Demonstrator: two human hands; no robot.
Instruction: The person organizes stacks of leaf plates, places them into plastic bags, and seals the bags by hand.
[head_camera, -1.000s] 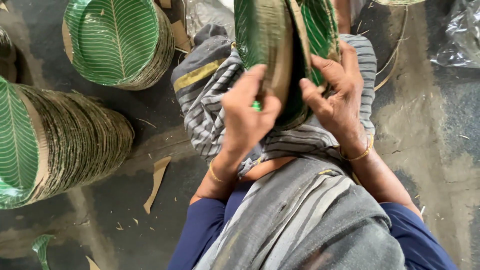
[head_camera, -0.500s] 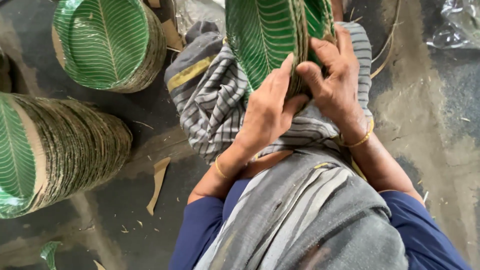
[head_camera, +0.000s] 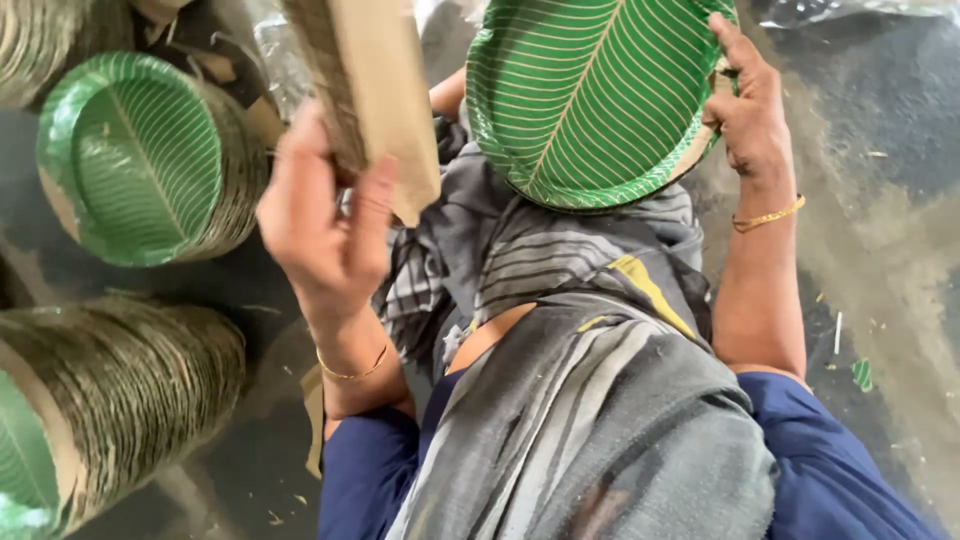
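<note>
We sit on a dark concrete floor (head_camera: 890, 130), dusty and scuffed, with pale streaks running across it on our right. It carries the big things first: at lower left a long stack of leaf-print plates lying on its side (head_camera: 120, 400), brown ribbed edges showing and one green face at the near end; above it a second stack (head_camera: 150, 160) with its green dished face turned toward us. A third stack barely shows in the top left corner. A grey striped cloth (head_camera: 580, 400) covers our lap and knees.

Our right hand (head_camera: 750, 110) is closed on the rim of a green plate bundle (head_camera: 590, 90) that rests on the cloth, its face tilted toward us, fingers over the far edge. Our left hand (head_camera: 325, 215) is clamped on a separate small bundle (head_camera: 370, 90), held edge-on and raised clear of the first, so only the brown backs show.

To do this split well, we judge it best to keep the right-hand bundle braced against the lap so its plates stay nested, and to grip the left bundle squarely so none fan out or slip.

Small paper offcuts lie on the floor: a brown strip (head_camera: 313, 420) by our left elbow, a green scrap (head_camera: 862, 374) at right
</note>
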